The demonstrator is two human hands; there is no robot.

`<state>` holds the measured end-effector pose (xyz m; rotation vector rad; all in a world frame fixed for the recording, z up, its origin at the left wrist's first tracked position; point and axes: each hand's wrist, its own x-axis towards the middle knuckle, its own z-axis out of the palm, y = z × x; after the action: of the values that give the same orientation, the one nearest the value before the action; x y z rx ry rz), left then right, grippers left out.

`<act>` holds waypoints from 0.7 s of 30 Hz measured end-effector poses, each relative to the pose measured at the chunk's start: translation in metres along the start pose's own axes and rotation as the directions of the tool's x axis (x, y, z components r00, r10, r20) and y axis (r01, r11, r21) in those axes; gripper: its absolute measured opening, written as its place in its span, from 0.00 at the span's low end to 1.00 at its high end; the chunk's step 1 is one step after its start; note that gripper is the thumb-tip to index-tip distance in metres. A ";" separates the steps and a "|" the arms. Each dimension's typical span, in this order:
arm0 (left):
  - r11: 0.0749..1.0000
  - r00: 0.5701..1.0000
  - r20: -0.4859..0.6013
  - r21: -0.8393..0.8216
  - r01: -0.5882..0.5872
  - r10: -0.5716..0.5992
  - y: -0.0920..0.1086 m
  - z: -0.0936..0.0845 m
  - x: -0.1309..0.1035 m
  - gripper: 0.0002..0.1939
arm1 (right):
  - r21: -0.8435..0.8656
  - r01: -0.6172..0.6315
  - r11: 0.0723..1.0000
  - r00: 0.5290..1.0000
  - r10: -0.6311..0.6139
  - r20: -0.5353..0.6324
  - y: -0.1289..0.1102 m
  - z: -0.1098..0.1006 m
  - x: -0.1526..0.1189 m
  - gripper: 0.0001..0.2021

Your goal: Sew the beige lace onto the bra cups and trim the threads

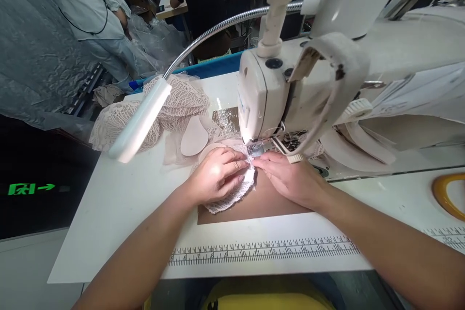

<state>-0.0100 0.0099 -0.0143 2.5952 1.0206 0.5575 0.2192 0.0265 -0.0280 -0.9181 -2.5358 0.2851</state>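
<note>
White table, sewing machine, brown mat, and a lace piece at two bare hands.
From here, the piece lies partly over the mat, reaching the machine's needle area; the left hand rests across it, fingers bent; the right hand meets its edge with fingertips; I can't tell if either pinches.

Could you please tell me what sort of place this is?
Probably a garment-sewing workshop: a sewing machine stands on the table, the left hand and right hand touch a lace piece beside it, and more lace pieces lie heaped farther left.
</note>
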 end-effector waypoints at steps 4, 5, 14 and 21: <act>1.000 1.000 0.015 -0.017 -0.002 0.002 0.000 -0.003 -0.001 0.17 | 0.074 0.098 0.992 0.994 -0.102 0.047 -0.001 0.000 -0.002 0.16; 1.000 0.999 0.045 -0.007 0.003 -0.003 0.000 -0.004 -0.002 0.19 | 0.084 0.126 0.988 0.990 -0.131 0.056 -0.001 0.001 -0.003 0.16; 0.997 0.968 0.245 -0.022 0.071 -0.063 -0.003 -0.014 -0.005 0.39 | 0.125 0.234 0.964 0.966 -0.246 0.084 0.005 0.007 -0.007 0.14; 0.990 0.997 0.057 -0.132 0.049 -0.042 0.001 -0.015 -0.005 0.21 | 0.165 0.220 0.961 0.964 -0.241 0.117 0.001 0.000 -0.004 0.14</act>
<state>-0.0199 0.0077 -0.0019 2.4508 0.9884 0.5229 0.2227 0.0250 -0.0301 -0.5557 -2.6707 0.4740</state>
